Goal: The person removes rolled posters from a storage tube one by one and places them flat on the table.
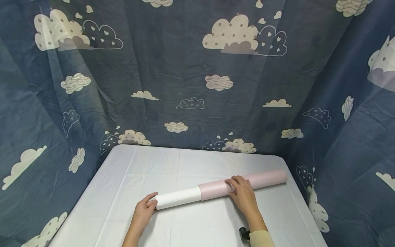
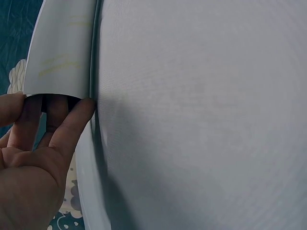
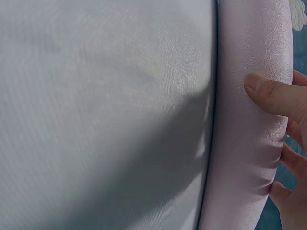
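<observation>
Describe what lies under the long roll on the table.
The roll lies on a white tablecloth. The left hand grips its white end; the right hand rests on the pink part. The table itself is covered.

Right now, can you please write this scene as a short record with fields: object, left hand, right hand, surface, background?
object: long roll, a white part on the left, a pink part on the right, lying on the table
left hand: grips the white open end, fingers reaching inside it
right hand: rests on the pink part, fingers curled over it
surface: table with a white cloth
background: dark blue curtain with cloud prints
</observation>
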Demonstrator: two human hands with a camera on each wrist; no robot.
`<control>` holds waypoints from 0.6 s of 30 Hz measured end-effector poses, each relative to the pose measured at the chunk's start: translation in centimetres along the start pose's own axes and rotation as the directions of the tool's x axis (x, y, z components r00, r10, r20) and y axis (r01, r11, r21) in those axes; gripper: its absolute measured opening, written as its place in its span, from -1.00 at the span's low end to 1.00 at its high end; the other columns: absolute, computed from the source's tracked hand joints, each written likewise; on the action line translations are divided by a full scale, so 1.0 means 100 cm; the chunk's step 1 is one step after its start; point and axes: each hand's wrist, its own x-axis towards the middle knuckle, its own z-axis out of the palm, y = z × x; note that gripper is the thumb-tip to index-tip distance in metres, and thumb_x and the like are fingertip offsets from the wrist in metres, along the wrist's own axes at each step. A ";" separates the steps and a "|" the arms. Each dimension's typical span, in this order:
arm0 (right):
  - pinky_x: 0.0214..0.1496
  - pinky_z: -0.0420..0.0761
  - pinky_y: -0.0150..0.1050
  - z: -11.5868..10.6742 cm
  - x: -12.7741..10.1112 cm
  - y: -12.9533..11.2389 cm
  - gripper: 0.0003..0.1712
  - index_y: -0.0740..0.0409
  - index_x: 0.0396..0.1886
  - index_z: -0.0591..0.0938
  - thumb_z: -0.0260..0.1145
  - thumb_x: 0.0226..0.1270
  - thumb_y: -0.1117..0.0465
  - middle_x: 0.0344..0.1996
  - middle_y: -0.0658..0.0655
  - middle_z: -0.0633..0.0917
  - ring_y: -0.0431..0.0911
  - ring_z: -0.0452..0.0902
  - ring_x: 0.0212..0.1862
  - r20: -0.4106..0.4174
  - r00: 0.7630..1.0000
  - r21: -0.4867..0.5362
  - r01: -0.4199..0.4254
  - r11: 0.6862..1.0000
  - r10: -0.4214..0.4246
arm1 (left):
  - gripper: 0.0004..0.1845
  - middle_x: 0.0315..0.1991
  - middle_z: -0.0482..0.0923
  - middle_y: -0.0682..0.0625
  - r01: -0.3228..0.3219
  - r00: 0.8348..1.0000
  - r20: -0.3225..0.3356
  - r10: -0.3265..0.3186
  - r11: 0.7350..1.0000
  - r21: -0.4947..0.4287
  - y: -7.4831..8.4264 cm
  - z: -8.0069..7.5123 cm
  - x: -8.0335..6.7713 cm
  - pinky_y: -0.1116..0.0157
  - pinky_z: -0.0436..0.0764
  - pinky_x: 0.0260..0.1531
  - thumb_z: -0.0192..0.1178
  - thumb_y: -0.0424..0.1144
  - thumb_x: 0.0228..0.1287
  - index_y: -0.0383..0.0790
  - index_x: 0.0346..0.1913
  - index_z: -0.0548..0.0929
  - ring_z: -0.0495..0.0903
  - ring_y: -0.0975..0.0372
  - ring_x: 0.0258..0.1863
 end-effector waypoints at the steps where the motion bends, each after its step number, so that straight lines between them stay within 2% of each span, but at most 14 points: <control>1: 0.53 0.38 0.42 0.000 0.000 0.001 -0.32 -0.13 0.14 0.72 0.74 -0.02 0.32 0.22 0.17 0.68 0.21 0.52 0.41 0.007 1.000 0.000 -0.004 1.000 0.004 | -0.54 0.14 0.73 -0.40 0.003 1.000 -0.001 -0.003 1.000 -0.004 0.000 0.000 0.000 0.12 0.81 0.07 0.13 -0.29 0.59 -0.32 0.45 0.53 0.77 -0.14 0.14; 6: 0.56 0.35 0.42 -0.001 0.000 0.004 -0.34 -0.16 0.16 0.72 0.71 0.05 0.30 0.25 0.15 0.67 0.19 0.50 0.43 0.038 0.999 0.005 -0.027 1.000 0.026 | -0.54 0.13 0.73 -0.38 0.002 1.000 0.000 -0.002 1.000 -0.013 -0.003 -0.001 -0.001 0.15 0.81 0.07 0.13 -0.31 0.59 -0.31 0.45 0.54 0.77 -0.13 0.14; 18: 0.58 0.30 0.44 -0.004 -0.001 0.009 -0.34 -0.16 0.19 0.71 0.70 0.07 0.31 0.28 0.16 0.65 0.18 0.48 0.45 0.048 0.998 0.010 -0.038 0.999 0.037 | -0.54 0.11 0.75 -0.35 0.009 1.000 -0.003 -0.009 1.000 -0.005 -0.004 -0.001 0.000 0.14 0.81 0.06 0.14 -0.31 0.57 -0.30 0.44 0.55 0.79 -0.09 0.11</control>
